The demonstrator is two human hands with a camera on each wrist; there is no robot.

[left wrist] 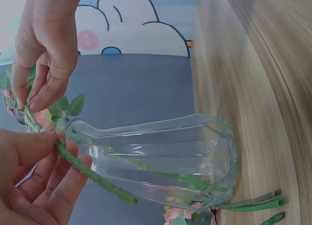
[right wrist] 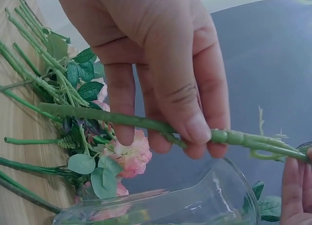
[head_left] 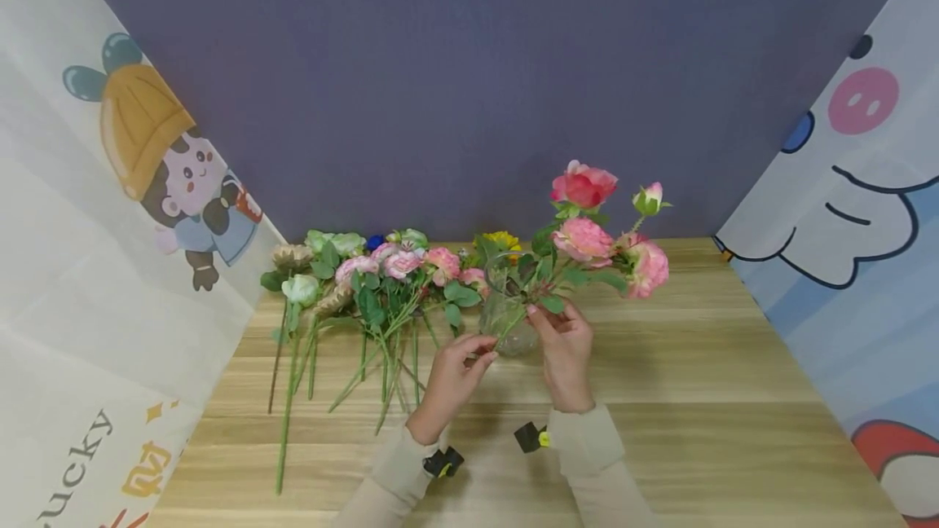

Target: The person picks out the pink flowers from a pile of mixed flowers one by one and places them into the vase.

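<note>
My left hand (head_left: 455,377) pinches the green stem (left wrist: 92,173) of an artificial flower near its cut lower end, between thumb and fingers. Farther up the same stem, the fingers of my right hand (head_left: 568,349) hold it; in the right wrist view that hand (right wrist: 295,191) shows only at the edge. The held stem slants in front of a clear glass vase (left wrist: 146,156) standing on the table. Another green stem (left wrist: 161,173) is inside the vase. Pink blooms (head_left: 583,241), a red-pink bloom (head_left: 584,184) and a bud (head_left: 649,200) lean right above; which stem bears each, I cannot tell.
Left of the vase lie several artificial flowers, among them a pale green one (head_left: 299,290) and pink ones (head_left: 402,263), stems toward the front. A yellow flower (head_left: 502,243) is behind the vase. A dark panel (head_left: 469,88) closes off the back of the wooden table (head_left: 689,430).
</note>
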